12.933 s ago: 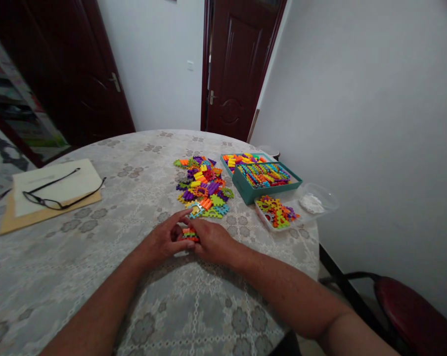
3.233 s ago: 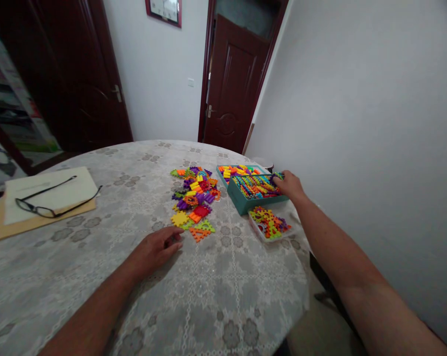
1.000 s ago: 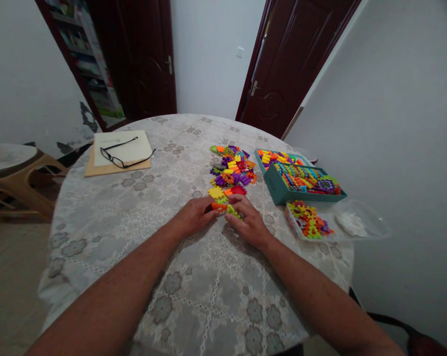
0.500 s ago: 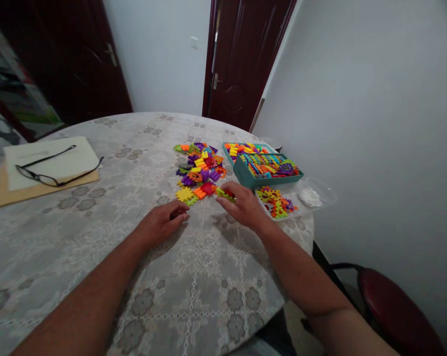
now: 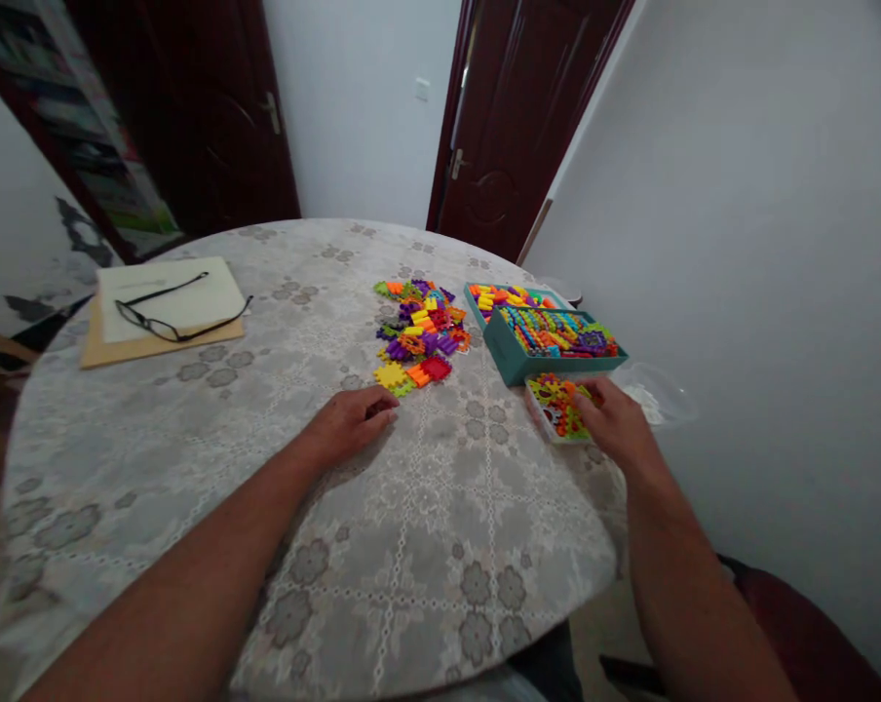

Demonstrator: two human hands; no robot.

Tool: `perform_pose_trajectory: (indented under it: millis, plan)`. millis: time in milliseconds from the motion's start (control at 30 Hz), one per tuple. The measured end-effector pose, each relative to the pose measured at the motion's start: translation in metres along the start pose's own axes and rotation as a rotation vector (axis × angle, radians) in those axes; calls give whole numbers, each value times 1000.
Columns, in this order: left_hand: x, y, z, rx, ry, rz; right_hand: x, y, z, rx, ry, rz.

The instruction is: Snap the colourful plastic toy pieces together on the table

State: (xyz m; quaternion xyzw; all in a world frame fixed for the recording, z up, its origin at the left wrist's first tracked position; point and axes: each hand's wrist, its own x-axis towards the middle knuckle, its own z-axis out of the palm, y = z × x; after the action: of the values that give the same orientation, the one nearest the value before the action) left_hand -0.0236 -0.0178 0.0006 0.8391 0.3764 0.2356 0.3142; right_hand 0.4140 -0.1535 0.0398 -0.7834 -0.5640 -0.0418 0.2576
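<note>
My left hand [image 5: 354, 424] rests on the tablecloth with its fingers curled in, nothing visible in them. Just beyond it lie a yellow gear-edged plastic piece [image 5: 392, 375] and a red square piece [image 5: 436, 368] with orange parts between them. Behind these spreads a pile of purple, yellow and orange building pieces [image 5: 430, 331]. On the right, my right hand [image 5: 616, 417] is over the clear plastic tray [image 5: 545, 426] of orange, yellow and green gear pieces [image 5: 555, 393]. Its fingertips are drawn together among the gears; whatever they grip cannot be made out.
Behind the tray stand a teal box [image 5: 510, 353] of bead-like coloured sticks and another box [image 5: 477, 304] of loose pieces. A clear container [image 5: 674, 402] with white contents lies at the right. Eyeglasses [image 5: 164, 330] rest on papers [image 5: 111, 336] at left.
My right hand has moved right, from beside the red piece, where it held a yellow-green piece, to the clear tray. My left hand stays curled on the table. The camera view has shifted.
</note>
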Motion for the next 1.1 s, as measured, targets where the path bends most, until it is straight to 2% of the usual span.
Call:
perform_pose_trajectory:
  millis: [133,200,267,333,433,500,567,700,767,900,1000,1100]
  plan:
    - [-1,3,-1,-2,50,-12,-3,23,11,-153,-51,-24]
    - [-1,2,-1,11,77,-21,-4,25,12,-233,-49,-29]
    - [-1,0,-1,29,112,-28,-6,19,11,-317,8,-23]
    - [-1,-4,0,47,151,-38,-6,5,9,-345,117,-61]
    - [0,-9,1,82,219,-62,-4,-32,10,-196,197,-256]
    - [1,-11,1,108,258,-64,-1,-62,17,-49,119,-405]
    - [1,-13,1,126,283,-48,3,-93,30,60,-21,-524]
    - [1,-16,3,140,303,-9,18,-139,70,102,-266,-663]
    - [0,-17,3,140,295,12,27,-154,92,84,-314,-674]
    - [-1,-17,3,137,265,13,40,-170,128,52,-304,-632]
    - [-1,-15,3,142,240,-6,42,-176,141,76,-289,-669]
    - [0,-17,4,138,251,-17,39,-178,142,113,-293,-688]
